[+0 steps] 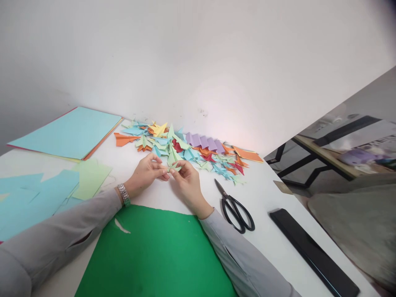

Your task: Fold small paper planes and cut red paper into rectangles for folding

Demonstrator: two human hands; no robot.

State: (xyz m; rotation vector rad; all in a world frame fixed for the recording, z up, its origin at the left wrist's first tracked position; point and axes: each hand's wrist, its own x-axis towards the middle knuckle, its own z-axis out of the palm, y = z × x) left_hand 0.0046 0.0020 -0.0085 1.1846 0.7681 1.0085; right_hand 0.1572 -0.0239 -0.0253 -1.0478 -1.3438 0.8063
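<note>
Between the fingertips of both hands is a small piece of folded light green paper [175,168], held just above the white table. My left hand [150,170], with a metal watch at the wrist, pinches its left end. My right hand [187,180] grips the other end between thumb and fingers. Right behind the hands lies a heap of small folded paper pieces [188,154] in blue, green, orange, red and yellow, with a purple pleated strip [206,142] on top. The fingers partly cover the held piece, so its full shape is hidden.
A green sheet [161,251] lies below my forearms. Black-handled scissors [236,208] and a long black bar [312,251] are on the right. At left are stacked large coloured sheets [68,132] and loose blue sheets [37,202]. A wall [185,62] stands behind the table.
</note>
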